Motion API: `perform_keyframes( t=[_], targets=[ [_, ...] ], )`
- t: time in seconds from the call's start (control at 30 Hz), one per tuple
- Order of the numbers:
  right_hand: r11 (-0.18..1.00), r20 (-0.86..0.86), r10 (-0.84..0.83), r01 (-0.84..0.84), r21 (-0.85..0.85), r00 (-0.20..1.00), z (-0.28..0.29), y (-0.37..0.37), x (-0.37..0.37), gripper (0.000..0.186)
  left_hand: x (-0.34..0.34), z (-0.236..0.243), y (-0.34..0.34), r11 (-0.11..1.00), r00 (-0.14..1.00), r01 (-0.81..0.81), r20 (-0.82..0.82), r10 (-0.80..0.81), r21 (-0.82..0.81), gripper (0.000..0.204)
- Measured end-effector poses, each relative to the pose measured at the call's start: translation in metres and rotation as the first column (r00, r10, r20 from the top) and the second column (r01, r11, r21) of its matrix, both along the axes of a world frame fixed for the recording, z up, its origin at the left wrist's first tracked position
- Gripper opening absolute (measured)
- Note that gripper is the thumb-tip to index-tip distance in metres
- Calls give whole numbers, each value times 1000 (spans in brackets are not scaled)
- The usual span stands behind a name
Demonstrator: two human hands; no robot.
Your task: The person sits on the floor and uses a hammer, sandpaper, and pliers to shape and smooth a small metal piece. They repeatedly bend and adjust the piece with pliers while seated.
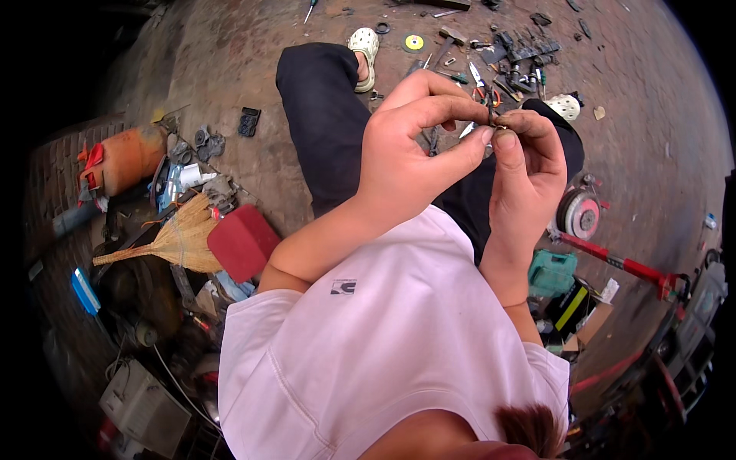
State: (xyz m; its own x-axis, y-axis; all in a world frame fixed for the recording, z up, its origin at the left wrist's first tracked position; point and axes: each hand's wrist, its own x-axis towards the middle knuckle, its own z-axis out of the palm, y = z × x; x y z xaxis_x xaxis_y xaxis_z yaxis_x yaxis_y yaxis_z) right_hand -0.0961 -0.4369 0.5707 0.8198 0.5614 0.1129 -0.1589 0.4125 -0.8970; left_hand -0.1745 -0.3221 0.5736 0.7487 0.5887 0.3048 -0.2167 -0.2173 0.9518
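Observation:
Above my lap, my left hand (414, 153) and my right hand (525, 169) meet at their fingertips, both closed in a pinch on a small dark metal piece (491, 107). Its shape is too small and too covered by fingers to make out fully. Behind it on the floor lie scissors with orange-and-black handles (475, 75), partly hidden, and a hammer (452, 34). My dark-trousered legs (318, 107) are bent on either side, with white clogs (364, 50) on my feet.
Scattered tools and metal parts (525, 50) lie ahead. At left are an orange cylinder (126, 161), a straw broom (172, 238) and a red pad (241, 241). At right are a disc-shaped part (576, 213), a red jack (640, 268) and a green case (552, 272).

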Motion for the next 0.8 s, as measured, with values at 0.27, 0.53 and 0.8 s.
perform_keyframes(
  t=[0.27, 0.53, 0.8],
  targets=[
    [987, 0, -7, 7, -163, 1000, 1, -2, -8, 17, 3, 1, -3, 978, 989, -128, -50, 137, 162, 11],
    [981, 27, 21, -15, -193, 999, -2, 7, -11, 18, 10, -8, 6, 831, 966, -253, 92, 240, 495, 13],
    [965, 69, -3, 21, -262, 998, -2, 8, -12, 19, 12, -8, 18, 788, 948, -305, 89, 306, 535, 14]
  ],
)
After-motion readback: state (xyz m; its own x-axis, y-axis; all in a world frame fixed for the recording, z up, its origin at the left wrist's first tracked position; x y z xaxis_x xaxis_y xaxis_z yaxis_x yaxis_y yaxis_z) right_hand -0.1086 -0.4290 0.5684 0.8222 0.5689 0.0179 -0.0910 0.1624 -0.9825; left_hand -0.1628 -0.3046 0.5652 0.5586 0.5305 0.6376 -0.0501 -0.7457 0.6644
